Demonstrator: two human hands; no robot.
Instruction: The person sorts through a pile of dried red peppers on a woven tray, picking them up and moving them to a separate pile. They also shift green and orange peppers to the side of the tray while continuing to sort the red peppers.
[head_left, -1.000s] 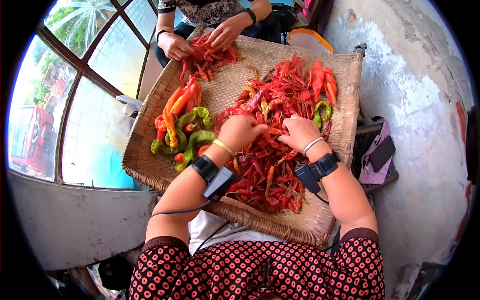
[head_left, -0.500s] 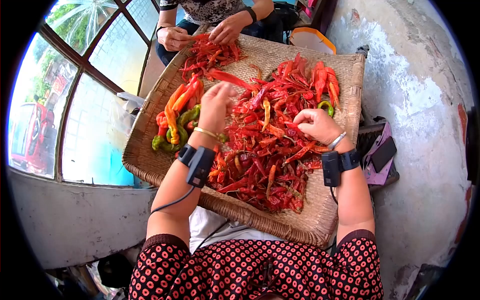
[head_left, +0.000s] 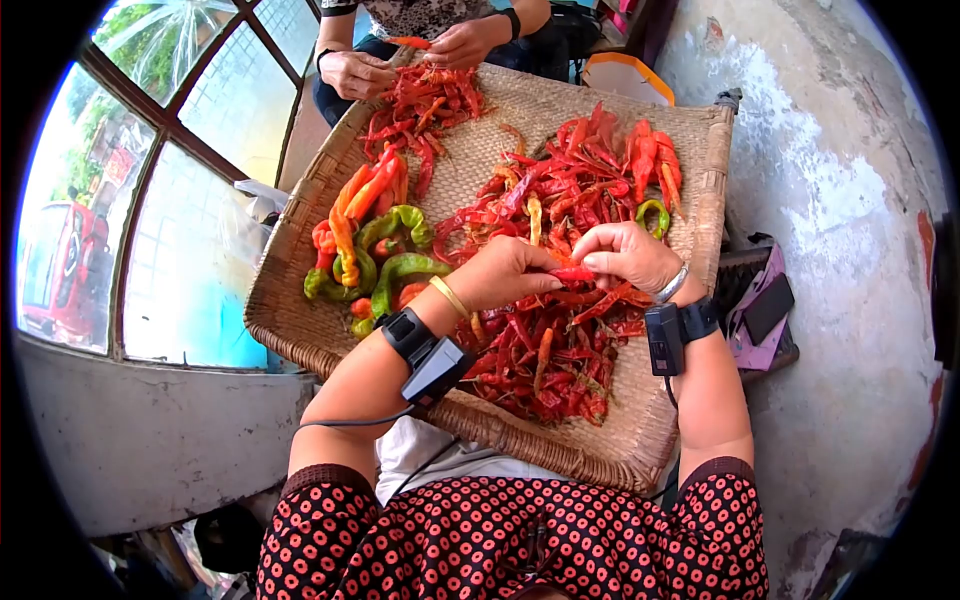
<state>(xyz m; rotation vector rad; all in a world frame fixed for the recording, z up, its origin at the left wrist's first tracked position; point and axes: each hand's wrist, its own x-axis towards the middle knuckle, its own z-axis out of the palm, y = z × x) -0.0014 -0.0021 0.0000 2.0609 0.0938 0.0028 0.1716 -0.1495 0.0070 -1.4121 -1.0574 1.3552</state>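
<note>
My left hand [head_left: 508,272] and my right hand [head_left: 632,258] meet over a pile of dried red chili peppers [head_left: 545,360]. Between their fingertips is a red chili pepper [head_left: 573,273], pinched from both sides. The woven basket tray [head_left: 470,425] under my forearms carries the pile. To the left of my left hand lie green peppers [head_left: 405,272] and orange-red peppers [head_left: 350,225]. One curled green pepper [head_left: 655,217] rests just beyond my right hand.
Across the tray, another person's hands [head_left: 462,45] hold a red pepper above a smaller red heap [head_left: 425,100]. A window [head_left: 200,260] stands on the left and a rough wall [head_left: 830,200] on the right. A phone [head_left: 768,308] lies on purple material beside the tray.
My left hand has come right and down from the tray's left side to meet my right hand at the red chili pepper. The other person's hands have lifted a red pepper slightly.
</note>
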